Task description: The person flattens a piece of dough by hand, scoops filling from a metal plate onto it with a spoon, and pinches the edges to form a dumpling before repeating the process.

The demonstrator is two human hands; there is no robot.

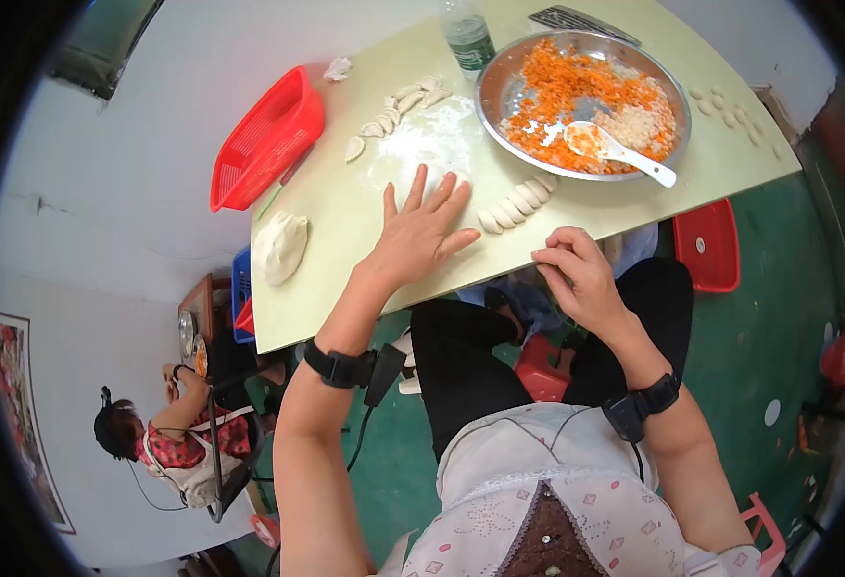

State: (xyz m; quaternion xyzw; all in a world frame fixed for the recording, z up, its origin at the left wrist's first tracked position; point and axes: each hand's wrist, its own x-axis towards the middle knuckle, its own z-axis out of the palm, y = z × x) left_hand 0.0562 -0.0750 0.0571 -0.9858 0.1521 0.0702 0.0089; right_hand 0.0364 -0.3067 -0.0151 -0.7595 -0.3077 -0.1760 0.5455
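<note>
My left hand [420, 231] lies palm down on the pale green table [336, 245] with its fingers spread. Its fingertips reach the edge of a patch of white flour [427, 139]; anything under the palm is hidden. A row of cut dough pieces [517, 204] sits just right of it. My right hand [581, 279] hovers at the table's near edge, fingers loosely curled, thumb a little apart, with nothing visible in it. Several folded dumplings [384, 122] curve around the flour's far left side. A large lump of dough [280, 248] rests near the left edge.
A steel bowl [488, 120] of orange and pale chopped filling holds a white spoon [624, 154]. Behind are a bottle [467, 43], a red basket [266, 139] and small dough pieces [730, 113]. A red bin [706, 248] stands below right; another person [187, 438] sits at lower left.
</note>
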